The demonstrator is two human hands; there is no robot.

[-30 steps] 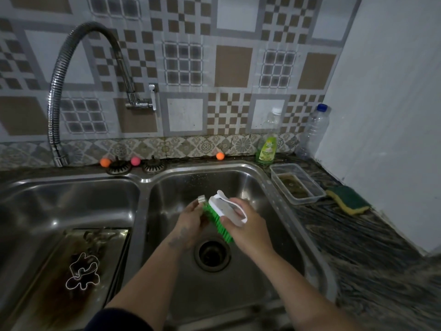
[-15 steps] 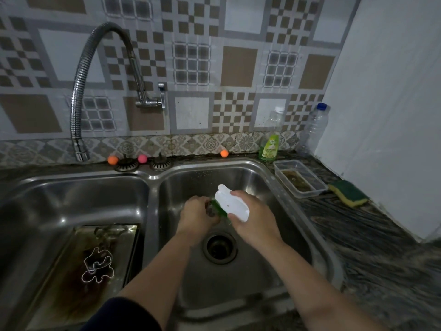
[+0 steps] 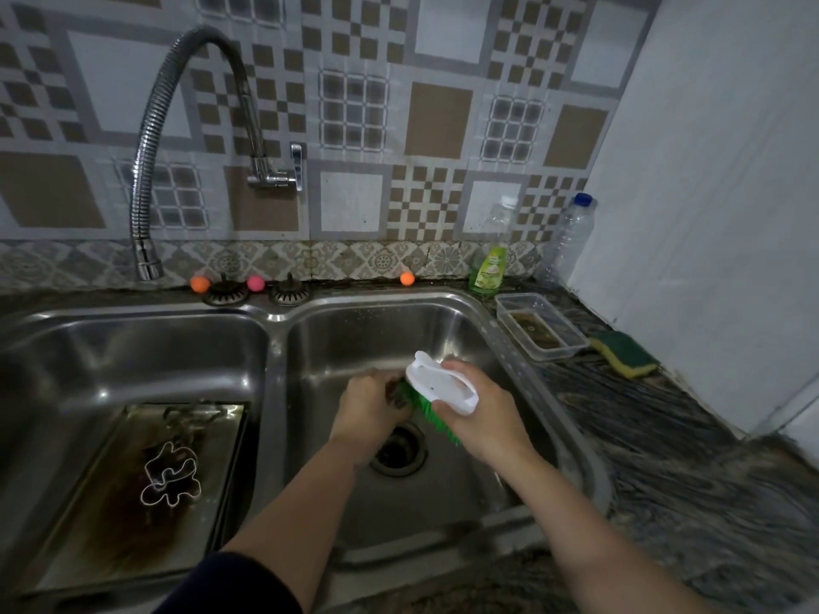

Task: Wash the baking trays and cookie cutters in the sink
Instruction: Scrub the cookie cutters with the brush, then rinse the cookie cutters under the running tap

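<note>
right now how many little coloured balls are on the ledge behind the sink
3: an orange ball by the faucet tip, a pink ball between the two strainers, and another orange ball left of the soap bottle. None seems hidden.

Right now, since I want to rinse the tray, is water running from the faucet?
No. The faucet spout hangs over the left basin with no stream beneath it, and the baking tray below looks unrinsed.

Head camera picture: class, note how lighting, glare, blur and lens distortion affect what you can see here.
Head view: dim overall, with bright glare patches on the steel sink. The wide-angle lens bows the counter and wall lines. The lower right counter smears into blur. The small object in the left hand is too dark to identify, while the white brush in the right hand stands out.
</note>
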